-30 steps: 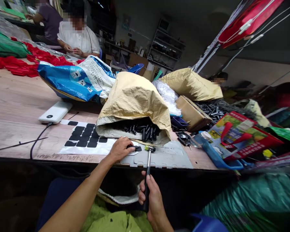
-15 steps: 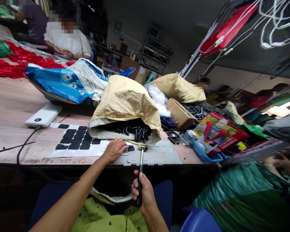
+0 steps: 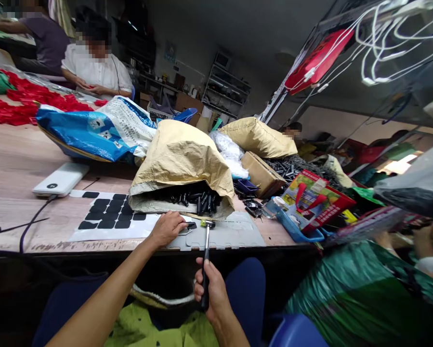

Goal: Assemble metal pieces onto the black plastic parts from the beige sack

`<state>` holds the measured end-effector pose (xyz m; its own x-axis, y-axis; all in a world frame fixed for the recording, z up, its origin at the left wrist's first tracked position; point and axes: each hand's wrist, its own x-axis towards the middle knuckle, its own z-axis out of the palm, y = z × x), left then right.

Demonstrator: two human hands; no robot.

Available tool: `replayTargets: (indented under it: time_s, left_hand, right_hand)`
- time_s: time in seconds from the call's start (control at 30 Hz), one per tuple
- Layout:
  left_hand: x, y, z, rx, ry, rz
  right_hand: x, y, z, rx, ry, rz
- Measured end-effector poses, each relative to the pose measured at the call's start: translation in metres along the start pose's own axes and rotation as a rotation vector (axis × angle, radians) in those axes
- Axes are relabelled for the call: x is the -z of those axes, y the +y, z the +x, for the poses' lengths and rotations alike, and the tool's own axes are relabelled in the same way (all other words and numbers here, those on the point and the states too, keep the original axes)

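My right hand [image 3: 212, 288] is closed around the black handle of a small hammer [image 3: 206, 241]. The hammer's head, with a yellowish face at its left end, is low over the grey mat [image 3: 238, 232] at the table's front edge. Just left of the head, the fingertips of my left hand [image 3: 168, 229] press together on a small black piece [image 3: 191, 225]. Behind both hands, a tan woven sack [image 3: 183, 154] lies with its mouth towards me, full of black cylindrical parts [image 3: 203, 202]. A white sheet with black rounded-square stickers [image 3: 106, 212] lies left of my left hand.
A white power bank [image 3: 61, 179] with a dark cable lies on the left. A blue-and-white bag [image 3: 93, 127] sits behind it. To the right are a cardboard box [image 3: 261, 174] and a blue tray [image 3: 299, 231] holding a red printed bag. A person in white [image 3: 95, 72] sits across the table.
The whole view has shifted slightly, so the table things appear a little further left and lower. Both hands keep their holds, with the hammer head still beside the black piece.
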<state>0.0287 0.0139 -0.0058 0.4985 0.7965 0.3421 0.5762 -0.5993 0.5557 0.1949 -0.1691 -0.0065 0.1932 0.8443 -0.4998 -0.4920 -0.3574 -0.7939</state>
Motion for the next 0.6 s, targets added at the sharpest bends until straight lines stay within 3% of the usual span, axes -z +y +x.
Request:
replayTargets:
  time_s: [0.17,0.37,0.47,0.6]
  left_hand:
    - [0.007,0.028,-0.040,-0.152,-0.015,-0.110]
    - [-0.014,0.038,-0.110,-0.212,-0.037,-0.044]
    - [-0.026,0.036,-0.118,-0.204,-0.094,0.114]
    - [-0.035,0.035,-0.120,-0.100,-0.264,0.198]
  right_hand:
    - [0.000,-0.001,-0.002,-0.011,-0.006,0.028]
    - [0.004,-0.003,-0.004,-0.036,-0.028,0.044]
    - [0.005,-0.003,-0.005,-0.033,-0.035,0.043]
    - [0.006,-0.002,-0.004,-0.035,-0.048,0.051]
